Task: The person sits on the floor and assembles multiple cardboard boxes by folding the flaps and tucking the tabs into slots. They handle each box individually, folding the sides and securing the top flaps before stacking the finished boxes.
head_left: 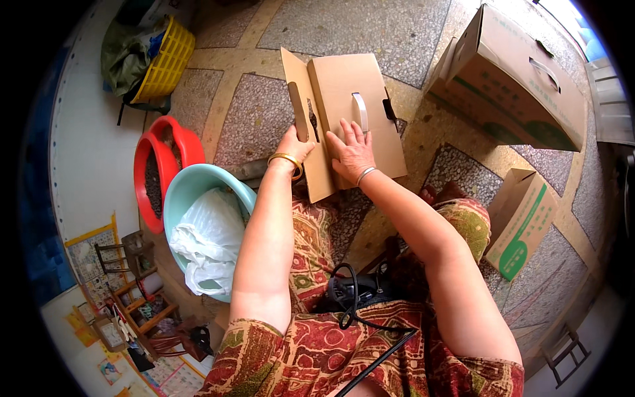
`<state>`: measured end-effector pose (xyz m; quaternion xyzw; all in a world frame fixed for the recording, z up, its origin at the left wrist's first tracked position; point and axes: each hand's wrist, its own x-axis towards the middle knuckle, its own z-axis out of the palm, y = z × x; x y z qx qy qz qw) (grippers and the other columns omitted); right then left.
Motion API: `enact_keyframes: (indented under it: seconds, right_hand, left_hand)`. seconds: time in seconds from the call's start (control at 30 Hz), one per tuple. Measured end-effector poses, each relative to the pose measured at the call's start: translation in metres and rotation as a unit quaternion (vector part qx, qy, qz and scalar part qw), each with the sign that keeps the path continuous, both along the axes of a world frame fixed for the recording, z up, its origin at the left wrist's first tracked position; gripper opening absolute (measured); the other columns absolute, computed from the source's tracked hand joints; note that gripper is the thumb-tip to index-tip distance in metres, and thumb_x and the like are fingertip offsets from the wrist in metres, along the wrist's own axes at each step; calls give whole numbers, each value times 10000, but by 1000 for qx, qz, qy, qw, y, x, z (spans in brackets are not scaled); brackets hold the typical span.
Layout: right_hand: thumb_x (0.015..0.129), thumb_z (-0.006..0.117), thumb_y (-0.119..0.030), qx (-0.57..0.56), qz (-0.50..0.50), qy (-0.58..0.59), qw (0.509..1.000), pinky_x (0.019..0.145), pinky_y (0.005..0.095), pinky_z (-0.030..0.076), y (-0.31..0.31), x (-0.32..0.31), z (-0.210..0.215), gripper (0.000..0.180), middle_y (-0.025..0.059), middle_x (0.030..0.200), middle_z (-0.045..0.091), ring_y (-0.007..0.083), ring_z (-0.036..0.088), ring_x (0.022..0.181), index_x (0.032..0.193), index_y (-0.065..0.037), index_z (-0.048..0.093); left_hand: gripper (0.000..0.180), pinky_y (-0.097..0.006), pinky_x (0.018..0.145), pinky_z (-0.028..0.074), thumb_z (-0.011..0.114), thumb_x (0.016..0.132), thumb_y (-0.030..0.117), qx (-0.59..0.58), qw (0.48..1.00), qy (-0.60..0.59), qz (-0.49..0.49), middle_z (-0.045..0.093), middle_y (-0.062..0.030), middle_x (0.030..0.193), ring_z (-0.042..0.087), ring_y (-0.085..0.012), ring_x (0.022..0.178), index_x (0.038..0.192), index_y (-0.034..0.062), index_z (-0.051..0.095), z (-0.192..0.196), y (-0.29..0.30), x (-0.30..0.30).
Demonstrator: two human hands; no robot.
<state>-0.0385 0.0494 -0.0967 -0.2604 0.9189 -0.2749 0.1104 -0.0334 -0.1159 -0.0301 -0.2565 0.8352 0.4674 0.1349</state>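
A brown cardboard box (340, 76) with a white plastic carry handle (360, 111) on its top stands on the floor before me. Its left flap (311, 169) is raised. My left hand (294, 147), with a gold bangle at the wrist, has its fingers bent around the near part of that flap's edge. On the box top, just below the handle, my right hand (352, 151) lies with its fingers spread, a silver bangle on that wrist. A dark slot shows in the flap and another at the right of the box top.
Left of me stand a light-blue tub (173, 198) holding white plastic bags (210, 228), red basins (188, 142) and a yellow basket (173, 63). A large carton (506, 79) is at the far right, with a smaller green-printed carton (526, 215) nearer. Black cables cross my lap.
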Motion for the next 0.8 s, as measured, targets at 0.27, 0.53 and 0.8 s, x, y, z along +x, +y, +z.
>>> enact_keyframes:
  seconds: [0.27,0.53,0.8]
  right_hand:
    - [715,507,-104,16,-11,1,1000,1016,572,159,-15,6,-23,500,82,1393,259,312,212,1290,1215,-114,471]
    - [833,391,-134,103,53,18,993,1023,564,143,-16,7,-47,455,51,1422,222,279,181,1311,1286,-89,389]
    - [837,403,-142,135,110,-15,985,1040,530,139,-6,0,-47,515,37,1434,202,240,165,1324,1339,-85,306]
  left_hand:
    - [345,-334,823,426,570,765,122,-40,999,8,28,598,-157,972,573,-248,923,1072,-3,475,-10,-9,6]
    - [328,-342,828,426,556,786,165,-47,999,24,9,592,-195,977,569,-289,945,1054,-11,487,-7,-6,4]
    - [407,-313,828,431,554,713,64,-106,994,-23,-30,590,-145,992,565,-234,932,1103,-15,468,-3,8,-4]
